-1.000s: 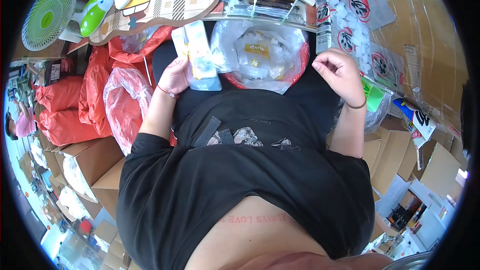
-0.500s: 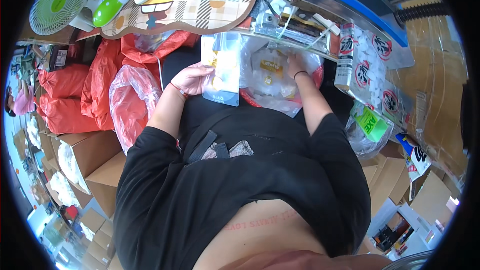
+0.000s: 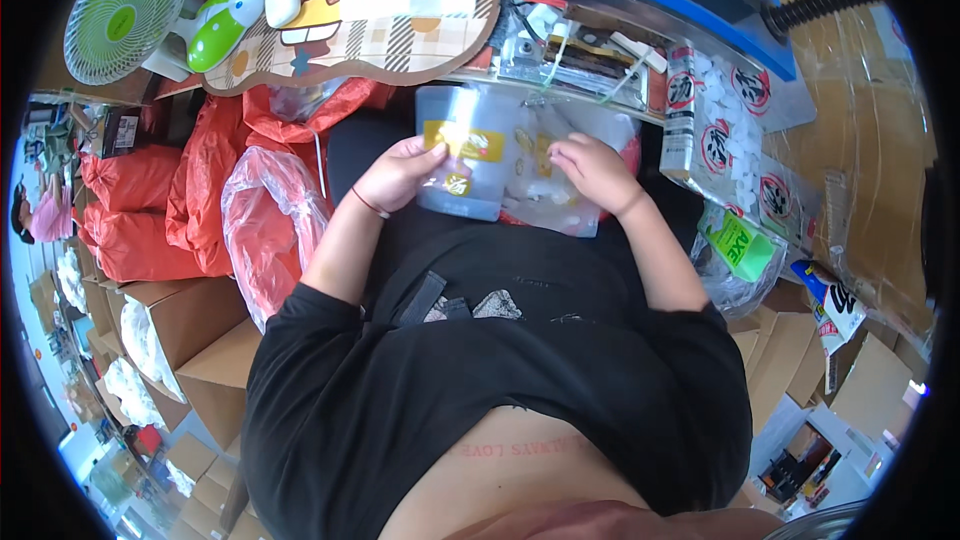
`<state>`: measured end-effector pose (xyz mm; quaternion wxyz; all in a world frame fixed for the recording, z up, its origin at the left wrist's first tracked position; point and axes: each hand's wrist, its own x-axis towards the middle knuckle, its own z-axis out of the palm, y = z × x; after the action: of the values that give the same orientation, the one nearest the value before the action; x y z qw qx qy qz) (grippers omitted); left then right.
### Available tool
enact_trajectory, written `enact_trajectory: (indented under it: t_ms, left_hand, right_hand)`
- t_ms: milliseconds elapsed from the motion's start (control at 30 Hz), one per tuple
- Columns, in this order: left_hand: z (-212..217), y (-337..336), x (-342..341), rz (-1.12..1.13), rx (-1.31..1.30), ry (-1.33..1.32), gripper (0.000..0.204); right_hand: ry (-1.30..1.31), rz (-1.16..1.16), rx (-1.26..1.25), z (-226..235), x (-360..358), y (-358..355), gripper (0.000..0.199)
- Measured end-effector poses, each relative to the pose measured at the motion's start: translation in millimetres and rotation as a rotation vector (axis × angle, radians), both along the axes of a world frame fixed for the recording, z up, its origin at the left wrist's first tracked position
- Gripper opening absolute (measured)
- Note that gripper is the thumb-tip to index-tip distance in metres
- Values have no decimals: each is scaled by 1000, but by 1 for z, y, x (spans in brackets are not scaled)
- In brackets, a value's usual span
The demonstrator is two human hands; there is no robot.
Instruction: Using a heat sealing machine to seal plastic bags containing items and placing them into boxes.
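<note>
My left hand (image 3: 398, 172) pinches the left edge of a see-through plastic pouch (image 3: 462, 202) with a yellow printed band, held upright over my lap. To its right, my right hand (image 3: 600, 172) is closed, thumb and fingertips together at another clear plastic pouch (image 3: 560, 202) with a yellow patch. Its outline blends into the clear plastic behind, so its edges are hard to make out. Behind and below it sits a plastic bag with a red rim (image 3: 632, 152), partly hidden by my right hand.
A desk with a checked mat (image 3: 380, 48) runs along the far side, carrying a green-and-white fan (image 3: 120, 20). Red plastic bags (image 3: 205, 180) crowd the left. An open tray of small items (image 3: 580, 50) and a patterned box (image 3: 715, 125) stand right. Cardboard boxes (image 3: 215, 365) lie lower left.
My right hand has come out of the bag and moved nearer to me, its fingers now pinched at a clear pouch. The left hand's pouch has shifted right and its yellow band now shows.
</note>
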<state>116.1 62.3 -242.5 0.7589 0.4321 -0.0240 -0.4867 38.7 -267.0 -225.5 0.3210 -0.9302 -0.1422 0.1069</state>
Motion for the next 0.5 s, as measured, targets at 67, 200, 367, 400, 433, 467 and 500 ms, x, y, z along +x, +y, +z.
enact_trajectory:
  t_ms: [67,200,367,400,433,467,500]
  left_hand:
    - [23,-28,-14,16,110,-111,29]
    - [65,-78,-33,-69,333,-680,26]
    - [101,-113,-53,-122,236,-620,23]
    - [105,-116,-56,-113,163,-529,22]
    - [108,-119,-57,-103,91,-436,20]
    - [112,-122,-60,-98,89,-439,20]
    - [115,-125,-62,-149,38,-352,20]
  right_hand:
    - [-39,-102,316,65,-31,9,14]
    - [-371,-372,465,138,-37,-2,13]
    - [-449,-359,457,162,-20,-5,14]
    - [-482,-309,298,166,-18,-9,15]
    - [-512,-259,140,168,-16,-13,17]
    - [-515,-254,138,171,-18,-18,17]
    - [-397,-211,163,172,-20,-23,19]
